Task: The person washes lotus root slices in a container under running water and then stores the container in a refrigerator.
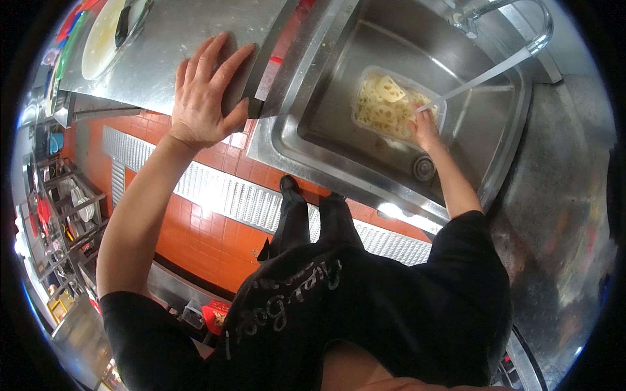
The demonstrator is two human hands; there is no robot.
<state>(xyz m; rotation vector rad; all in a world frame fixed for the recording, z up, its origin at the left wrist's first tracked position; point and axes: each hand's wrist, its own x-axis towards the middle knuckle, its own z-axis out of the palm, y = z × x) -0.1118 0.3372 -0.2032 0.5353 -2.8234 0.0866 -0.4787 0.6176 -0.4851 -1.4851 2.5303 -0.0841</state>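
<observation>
A clear rectangular plastic container (pixel 399 138) sits in the metal sink (pixel 332 98), filled with pale lotus root slices (pixel 385 114). One larger slice lies on top. My right hand (pixel 427 130) reaches into the container's near right side, its fingers bent down among the slices. The fingertips are partly hidden, and what they hold, if anything, does not show. A stream of water (pixel 482 79) runs from the faucet (pixel 538 42) onto the slices beside that hand. My left hand (pixel 207 94) lies flat, fingers spread, on the steel counter (pixel 153 49) left of the sink, near its edge.
The sink's drain (pixel 423 168) is near my right forearm. At the upper left, a white round board or plate (pixel 101 45) bears a black-handled knife (pixel 122 26). Shelves with dishes (pixel 78 202) stand at far left. A metal grate (pixel 222 195) crosses the orange tiled floor (pixel 202 244).
</observation>
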